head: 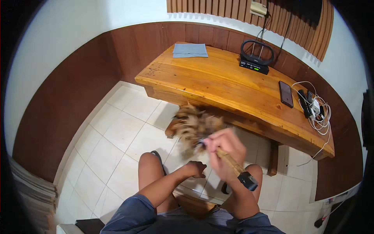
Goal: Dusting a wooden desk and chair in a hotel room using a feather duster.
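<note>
My right hand (226, 153) grips the bamboo-like handle (229, 161) of a feather duster. A black cap (247, 180) finishes the handle's near end, beyond the heel of my hand. At the far end the brown feathers (190, 125) are blurred and appear in front of the wooden table's near edge; whether they touch it, I cannot tell. Between my knees, my left hand (196, 169) hangs with loosely bent fingers, a gap between them and nothing visible in it. A folded blue-grey cloth (190, 50) lies at the table's far left.
On the wooden table (210, 76) stand a set-top box (253, 66) and a black loop antenna (257, 52). A phone (285, 94) lies near tangled white cables (321, 117) and chargers. One cable hangs over the front edge. Table feet stand on the tiled floor (122, 128).
</note>
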### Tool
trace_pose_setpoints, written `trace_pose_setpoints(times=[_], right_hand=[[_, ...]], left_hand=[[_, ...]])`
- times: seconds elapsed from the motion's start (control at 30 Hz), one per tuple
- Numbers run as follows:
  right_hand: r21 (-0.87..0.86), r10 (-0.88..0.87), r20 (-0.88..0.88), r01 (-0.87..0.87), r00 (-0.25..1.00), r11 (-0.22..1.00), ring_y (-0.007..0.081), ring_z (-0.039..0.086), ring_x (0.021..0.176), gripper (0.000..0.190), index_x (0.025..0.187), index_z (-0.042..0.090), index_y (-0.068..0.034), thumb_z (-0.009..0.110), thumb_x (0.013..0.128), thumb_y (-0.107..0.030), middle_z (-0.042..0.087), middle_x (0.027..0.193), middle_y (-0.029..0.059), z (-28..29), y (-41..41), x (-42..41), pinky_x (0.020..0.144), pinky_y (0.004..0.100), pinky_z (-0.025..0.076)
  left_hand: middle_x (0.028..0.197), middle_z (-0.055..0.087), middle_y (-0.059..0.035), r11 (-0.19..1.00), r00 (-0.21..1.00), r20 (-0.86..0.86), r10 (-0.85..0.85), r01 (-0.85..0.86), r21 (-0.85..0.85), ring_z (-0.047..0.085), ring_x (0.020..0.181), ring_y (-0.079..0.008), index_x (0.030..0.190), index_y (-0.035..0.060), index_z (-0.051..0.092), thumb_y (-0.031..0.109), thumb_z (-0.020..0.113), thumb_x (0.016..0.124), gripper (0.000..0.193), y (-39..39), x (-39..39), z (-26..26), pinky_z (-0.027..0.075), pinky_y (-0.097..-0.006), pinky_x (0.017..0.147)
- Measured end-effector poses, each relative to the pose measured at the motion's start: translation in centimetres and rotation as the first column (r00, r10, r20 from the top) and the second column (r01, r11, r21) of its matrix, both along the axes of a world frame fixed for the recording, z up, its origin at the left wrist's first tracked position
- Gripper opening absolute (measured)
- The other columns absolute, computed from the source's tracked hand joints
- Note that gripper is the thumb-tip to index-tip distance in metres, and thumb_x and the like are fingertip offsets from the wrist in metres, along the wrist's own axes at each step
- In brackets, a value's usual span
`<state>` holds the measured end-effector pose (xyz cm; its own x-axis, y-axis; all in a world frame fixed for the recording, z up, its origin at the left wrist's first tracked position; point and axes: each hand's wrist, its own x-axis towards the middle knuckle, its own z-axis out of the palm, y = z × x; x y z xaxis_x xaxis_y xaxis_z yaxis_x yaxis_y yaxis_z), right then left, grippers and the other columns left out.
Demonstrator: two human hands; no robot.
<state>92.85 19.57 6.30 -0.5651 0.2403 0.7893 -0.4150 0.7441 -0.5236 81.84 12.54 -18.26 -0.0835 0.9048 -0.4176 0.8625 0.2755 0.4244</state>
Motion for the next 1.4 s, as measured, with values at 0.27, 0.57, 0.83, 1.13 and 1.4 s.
trace_pose_setpoints(times=[0.27, 0.57, 0.83, 1.13, 1.4], right_hand=[[-0.061, -0.101, -0.052, 0.097, 0.994, 0.993, 0.0067, 0.050, 0.056, 0.028, 0.076, 0.038, -0.005, 0.058, 0.089, 0.010, 0.049, 0.085, 0.0082, 2.8, 4.2, 2.0, 0.046, 0.0192, 0.045], [-0.144, -0.146, -0.171, 0.122, 0.974, 0.982, 0.0067, 0.046, 0.054, 0.026, 0.079, 0.037, -0.006, 0.055, 0.092, 0.008, 0.047, 0.085, 0.0071, 3.5, 4.7, 4.2, 0.045, 0.0184, 0.043], [-0.244, -0.092, -0.243, 0.031, 0.966, 0.969, 0.0066, 0.042, 0.052, 0.026, 0.080, 0.036, -0.007, 0.054, 0.092, 0.009, 0.046, 0.084, 0.0067, 3.6, 4.9, 4.3, 0.042, 0.0185, 0.042], [-0.337, -0.175, -0.320, 0.060, 0.931, 0.939, 0.0115, 0.053, 0.063, 0.026, 0.084, 0.039, -0.007, 0.059, 0.088, 0.010, 0.038, 0.091, 0.0045, 3.1, 6.1, 4.1, 0.044, 0.0222, 0.050], [-0.412, 0.095, -0.289, -0.213, 0.953, 0.886, 0.0194, 0.064, 0.076, 0.020, 0.082, 0.053, 0.002, 0.053, 0.096, -0.013, 0.057, 0.081, 0.0124, 1.9, 7.6, 3.6, 0.072, 0.0288, 0.052]], left_hand=[[0.108, 0.065, -0.0206, 1.000, 0.997, -0.075, 0.016, -0.016, 0.008, 0.063, 0.102, -0.0383, 0.111, 0.0025, 0.062, 0.044, 0.068, 0.081, 0.052, -0.3, -0.1, -2.5, 0.052, -0.0486, 0.084], [0.107, 0.065, -0.0213, 0.998, 0.999, -0.044, 0.025, -0.027, -0.060, 0.064, 0.101, -0.0406, 0.118, 0.0040, 0.060, 0.048, 0.068, 0.082, 0.057, -0.2, 0.0, -2.0, 0.052, -0.0510, 0.083], [0.109, 0.064, -0.0212, 0.998, 0.997, -0.081, -0.007, 0.001, -0.069, 0.063, 0.103, -0.0398, 0.120, 0.0044, 0.058, 0.047, 0.068, 0.083, 0.057, -0.2, 0.2, -1.3, 0.052, -0.0510, 0.084], [0.108, 0.066, -0.0211, 0.999, 0.997, -0.061, 0.043, -0.043, -0.001, 0.064, 0.102, -0.0397, 0.111, 0.0036, 0.063, 0.046, 0.071, 0.082, 0.052, -0.7, 0.0, -1.1, 0.053, -0.0488, 0.084], [0.120, 0.061, -0.0202, 0.991, 0.999, -0.049, 0.004, -0.011, -0.131, 0.059, 0.111, -0.0384, 0.131, 0.0082, 0.053, 0.049, 0.065, 0.084, 0.063, -0.6, 0.0, -1.2, 0.050, -0.0481, 0.092]])
